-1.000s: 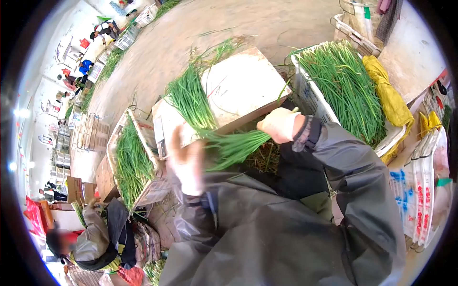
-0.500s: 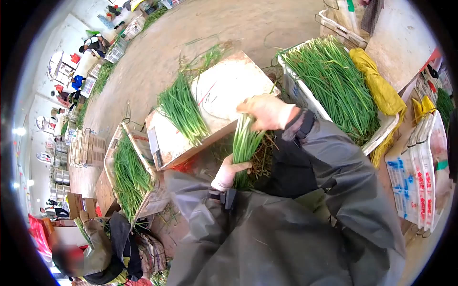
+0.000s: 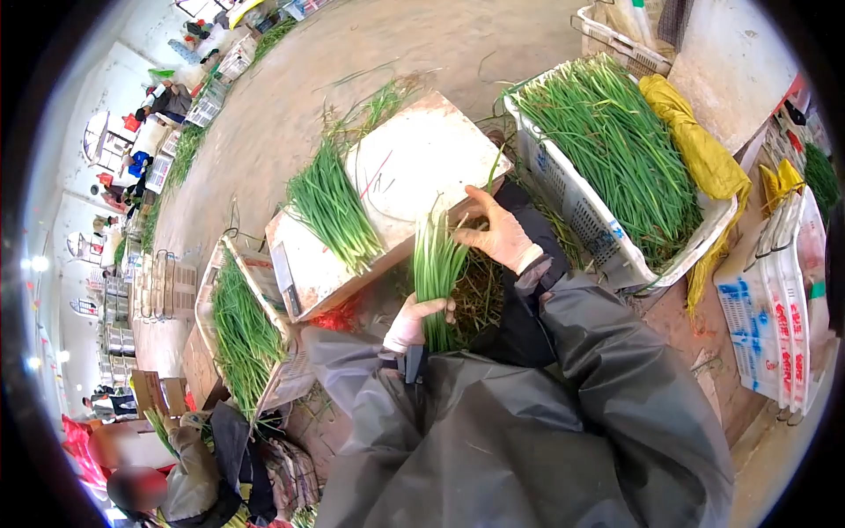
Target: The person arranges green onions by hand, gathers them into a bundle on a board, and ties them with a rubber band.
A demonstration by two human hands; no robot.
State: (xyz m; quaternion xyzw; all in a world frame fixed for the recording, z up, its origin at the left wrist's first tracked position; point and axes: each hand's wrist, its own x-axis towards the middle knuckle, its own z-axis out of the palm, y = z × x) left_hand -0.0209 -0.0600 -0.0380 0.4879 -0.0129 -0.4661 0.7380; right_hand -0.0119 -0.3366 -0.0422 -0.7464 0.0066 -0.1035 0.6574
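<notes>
Big white crate (image 3: pixel 574 201) on the right's heaped with greens (image 3: pixel 616 150), then there's the pale surface (image 3: pixel 422 150) with 1 pile (image 3: pixel 334 207) on it. The held bunch (image 3: pixel 437 264) is by its near edge: left hand (image 3: pixel 409 324) has fingers wrapped round it, right hand's (image 3: pixel 506 236) are spread wide beside it.

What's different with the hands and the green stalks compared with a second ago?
The left hand has taken hold of the bunch, which turned from sideways to pale ends pointing away from the person. The right hand has loosened its grip and spread open. The pile on the board stayed put.
</notes>
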